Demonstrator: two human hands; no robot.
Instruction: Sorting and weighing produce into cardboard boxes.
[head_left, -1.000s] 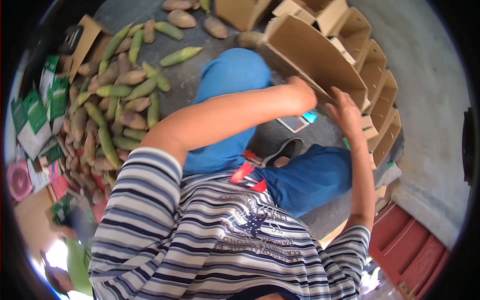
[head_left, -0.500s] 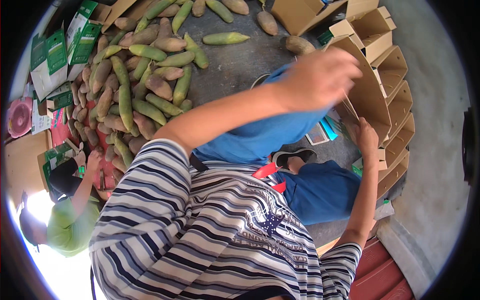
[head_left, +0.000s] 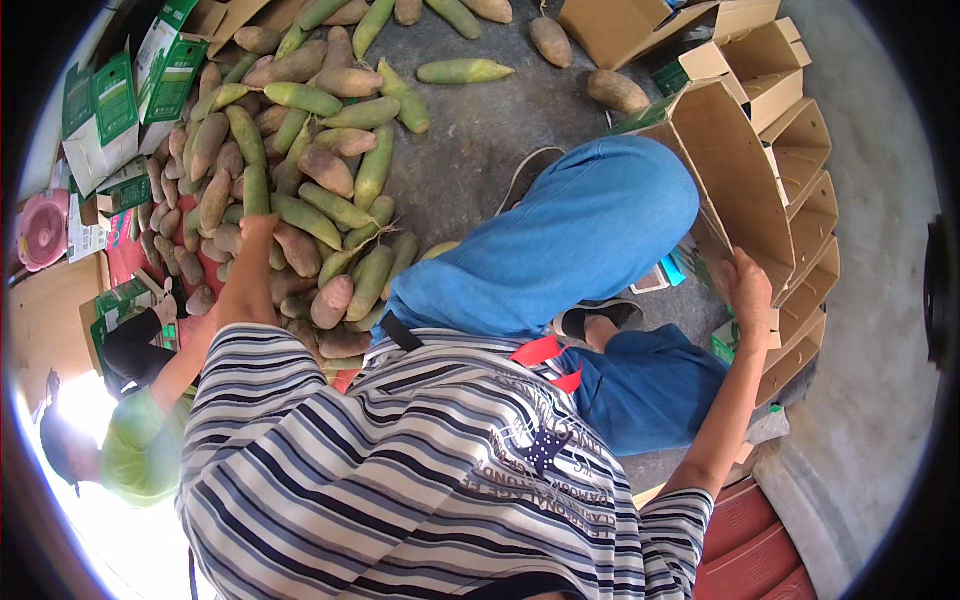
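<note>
My left hand (head_left: 258,226) reaches into a heap of vegetables on the left, its fingers closed around the lower end of a long green radish (head_left: 256,190). More green radishes (head_left: 374,165) and thick pinkish-brown roots (head_left: 326,170) lie around it. On the right, my right hand (head_left: 748,288) grips the near edge of an open cardboard box (head_left: 735,160), which is tilted beside my knee. The fingers of that hand are partly hidden by the box edge.
Several open cardboard boxes (head_left: 800,215) stand in a row along the right wall. Green and white cartons (head_left: 100,120) are at the far left. A person in a green shirt (head_left: 145,440) works at the left. A pink basket (head_left: 44,232) sits behind the heap.
My left hand has swung from above the open box back to the heap on the left and closed on a green radish. My right hand stays at the box edge.
</note>
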